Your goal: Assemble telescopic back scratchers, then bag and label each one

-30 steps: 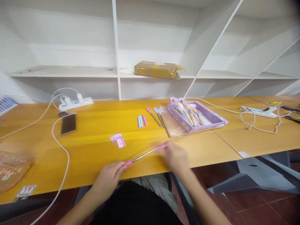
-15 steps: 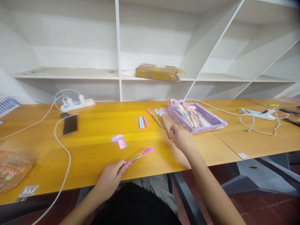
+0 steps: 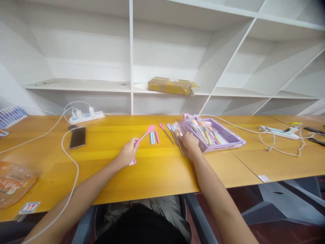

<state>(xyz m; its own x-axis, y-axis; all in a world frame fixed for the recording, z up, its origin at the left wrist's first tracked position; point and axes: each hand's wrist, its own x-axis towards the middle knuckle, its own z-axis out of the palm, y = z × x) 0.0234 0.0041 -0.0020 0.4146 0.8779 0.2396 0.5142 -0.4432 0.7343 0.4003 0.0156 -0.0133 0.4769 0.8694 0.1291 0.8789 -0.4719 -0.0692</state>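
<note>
My left hand (image 3: 128, 154) is closed on the handle of a pink telescopic fork (image 3: 145, 135), whose pink head points up and away over the table. Just beyond it lie three small blue and pink sticks (image 3: 153, 137). My right hand (image 3: 189, 146) rests on the table beside the purple box (image 3: 230, 134) of utensils, its fingers curled on the clear wrapper near several loose forks (image 3: 172, 132); I cannot make out what it holds. A small pink card (image 3: 133, 162) peeks out under my left hand.
A phone (image 3: 77, 137) on a white cable and a power strip (image 3: 87, 115) lie at the left. A brown parcel (image 3: 172, 85) sits on the shelf behind. A second power strip (image 3: 279, 131) with cables is at the right. An orange packet (image 3: 14, 183) lies at the near left.
My left hand has carried the shortened pink fork forward from the table's near edge towards the sticks. My right hand let go of it and moved to the purple box.
</note>
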